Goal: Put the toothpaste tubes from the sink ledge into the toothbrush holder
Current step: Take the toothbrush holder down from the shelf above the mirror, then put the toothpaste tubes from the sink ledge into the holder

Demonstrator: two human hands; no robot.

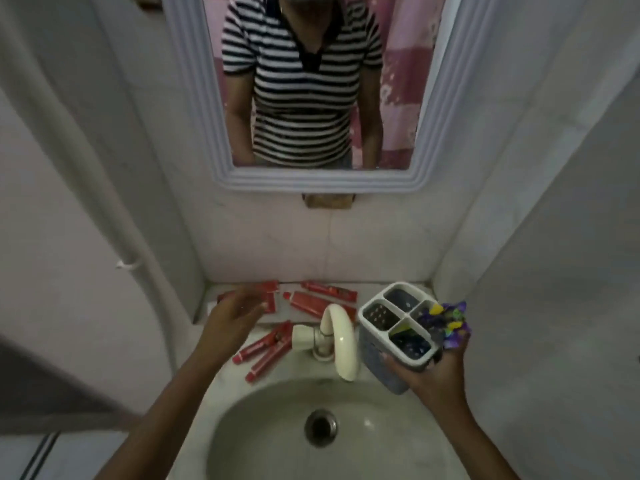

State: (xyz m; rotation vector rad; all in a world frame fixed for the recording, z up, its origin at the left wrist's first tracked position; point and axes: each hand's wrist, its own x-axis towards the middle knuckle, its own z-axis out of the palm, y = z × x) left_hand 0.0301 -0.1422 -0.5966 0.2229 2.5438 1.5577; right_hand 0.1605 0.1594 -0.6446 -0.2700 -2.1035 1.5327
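Several red toothpaste tubes lie scattered on the sink ledge behind and left of the tap. Two of them lie side by side at the sink's left rim. My left hand hovers open over the tubes at the ledge's left end, fingers spread, holding nothing. My right hand grips the white and grey toothbrush holder from below and tilts it toward me. The holder has four compartments; a purple and yellow item sticks out of the right one.
A cream curved tap stands at the middle of the ledge, between the tubes and the holder. The white basin with its drain lies below. A framed mirror hangs on the wall above. Walls close in on both sides.
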